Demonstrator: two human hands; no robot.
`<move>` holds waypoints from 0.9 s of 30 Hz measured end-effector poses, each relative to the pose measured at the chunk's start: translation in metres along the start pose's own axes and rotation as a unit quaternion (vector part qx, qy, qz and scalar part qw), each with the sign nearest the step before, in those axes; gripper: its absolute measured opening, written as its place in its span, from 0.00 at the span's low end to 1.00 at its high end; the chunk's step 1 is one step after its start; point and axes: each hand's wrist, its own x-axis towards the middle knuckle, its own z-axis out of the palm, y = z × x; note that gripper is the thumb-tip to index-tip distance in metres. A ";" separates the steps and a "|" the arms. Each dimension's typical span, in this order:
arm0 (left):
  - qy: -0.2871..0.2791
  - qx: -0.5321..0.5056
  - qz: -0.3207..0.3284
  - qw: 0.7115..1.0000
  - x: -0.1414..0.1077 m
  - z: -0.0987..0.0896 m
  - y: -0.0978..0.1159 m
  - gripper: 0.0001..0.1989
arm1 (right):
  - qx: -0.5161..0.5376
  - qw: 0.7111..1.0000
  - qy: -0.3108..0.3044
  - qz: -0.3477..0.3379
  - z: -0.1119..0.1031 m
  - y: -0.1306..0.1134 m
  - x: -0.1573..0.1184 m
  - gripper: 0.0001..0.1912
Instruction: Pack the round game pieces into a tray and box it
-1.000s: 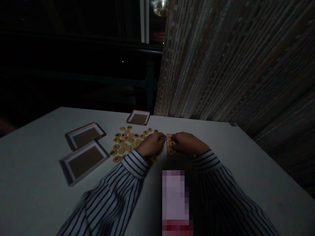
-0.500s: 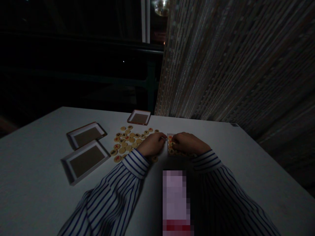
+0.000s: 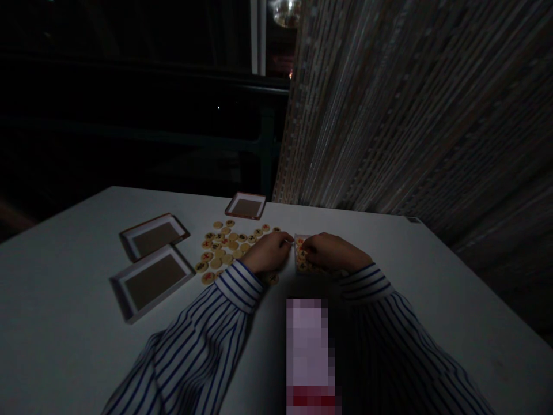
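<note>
My right hand (image 3: 334,252) bends over a small shallow box (image 3: 296,268) of round Chinese chess pieces (image 3: 301,241), marked in red and black. Its fingers are closed down on a piece there, mostly hidden beneath them. Just left of the box, my left hand (image 3: 268,252) has its fingers curled together, with the tips by the box's upper left corner; whatever they pinch is hidden. Loose Chinese chess pieces (image 3: 219,253) spread over the table to the left of that hand, some showing characters and others blank side up. One black-marked piece (image 3: 272,279) lies below my left wrist.
Two shallow trays (image 3: 154,236) (image 3: 129,312) overlap at the left of the white table (image 3: 64,288). A smaller tray (image 3: 245,218) lies near the far edge. A string curtain (image 3: 367,104) hangs behind on the right, and a dark railing (image 3: 266,132) stands beyond the table.
The view has shifted very slightly. My right fingers have moved a little over the pieces in the box; my left hand stays beside it.
</note>
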 end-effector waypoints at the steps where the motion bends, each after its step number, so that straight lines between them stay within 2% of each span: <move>1: -0.001 0.000 -0.001 1.000 0.000 0.000 0.000 0.16 | 0.000 1.000 -0.001 0.000 0.000 0.000 0.000 0.15; 27: -0.001 -0.011 0.012 1.000 0.001 0.001 -0.004 0.15 | 0.005 1.000 0.001 -0.014 0.000 -0.001 -0.001 0.14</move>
